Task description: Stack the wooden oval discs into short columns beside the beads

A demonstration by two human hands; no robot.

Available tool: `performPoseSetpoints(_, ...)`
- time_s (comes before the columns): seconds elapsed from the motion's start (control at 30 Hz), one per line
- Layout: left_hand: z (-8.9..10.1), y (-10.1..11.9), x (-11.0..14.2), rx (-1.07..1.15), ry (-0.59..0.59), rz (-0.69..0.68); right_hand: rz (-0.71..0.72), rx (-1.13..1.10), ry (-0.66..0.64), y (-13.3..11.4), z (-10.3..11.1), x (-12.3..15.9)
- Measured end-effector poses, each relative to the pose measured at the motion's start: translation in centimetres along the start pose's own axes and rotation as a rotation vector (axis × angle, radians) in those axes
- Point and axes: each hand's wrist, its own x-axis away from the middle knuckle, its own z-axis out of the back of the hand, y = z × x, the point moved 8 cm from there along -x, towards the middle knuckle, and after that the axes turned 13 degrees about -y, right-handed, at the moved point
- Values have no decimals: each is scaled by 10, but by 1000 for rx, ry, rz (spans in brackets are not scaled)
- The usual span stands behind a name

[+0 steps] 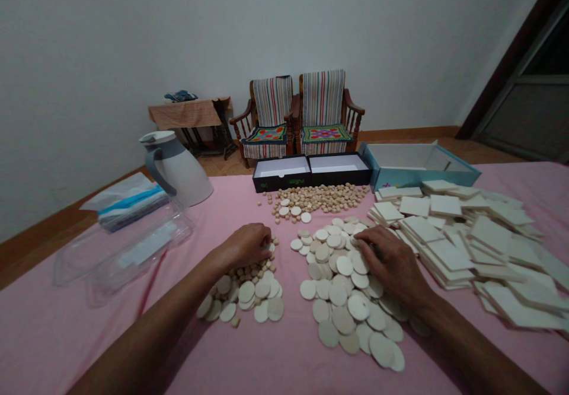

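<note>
My left hand [249, 244] is closed, fingertips pinched together above a small pile of wooden cubes [251, 272] and round wooden discs [262, 288]. A pale bit shows at its fingertips, too small to name. My right hand [391, 255] reaches over a larger pile of pale round wooden discs [344, 320]. Its fingers rest on the pile's upper right side, with the thumb apart from them; I see nothing held. Farther back lies a heap of small wooden pieces [331, 198], with a few discs [296, 211] at its left end.
Square wooden tiles [457, 252] are heaped on the right. Behind stand two black open boxes [284, 180] and a light blue box [422, 178]. At left are a grey-white jug [189, 175], clear plastic packaging [146, 247] and a blue-white packet [131, 205]. Pink cloth [293, 335] covers the table.
</note>
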Motion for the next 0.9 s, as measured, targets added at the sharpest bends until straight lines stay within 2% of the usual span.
performPoseSetpoints(0.27, -2, 7, -3, -115, -38, 0, -2, 4, -5, 0, -1, 0)
performPoseSetpoints(0.4, -4, 7, -3, -143, -15, 26, 5, -4, -17, -3, 0, 0)
performPoseSetpoints(0.6, 11, 0, -1, -34, 125, 24, 13, -4, -20, -3, -1, -1)
performPoseSetpoints(0.8, 36, 0, -25, 76, 241, 9, 9, -2, -29, -4, 0, -1)
performPoseSetpoints(0.9, 48, -7, -32, 143, 383, 24, 13, -1, -30, -5, 0, -1)
